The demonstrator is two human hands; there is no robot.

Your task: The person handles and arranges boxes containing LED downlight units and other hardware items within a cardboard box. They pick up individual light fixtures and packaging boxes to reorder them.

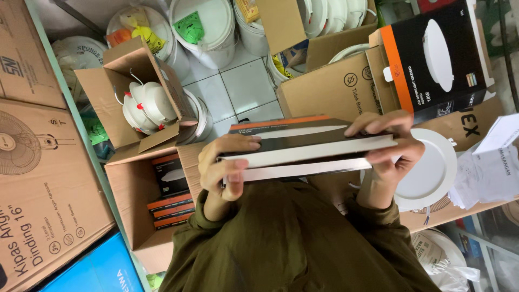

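Both hands – left hand (224, 170), right hand (392, 146) – clamp a flat box stack (308, 148) by its ends. At 8 o'clock, an open carton (135, 194) holds similar boxes (170, 208) – partly hidden.

- Two flat boxes (308, 148) are stacked one on the other and held level in front of the chest, seen edge-on.
- The upper box is black with an orange strip along its far edge and a pale picture on top.
- Their near edges show white, the lower one slightly shorter.
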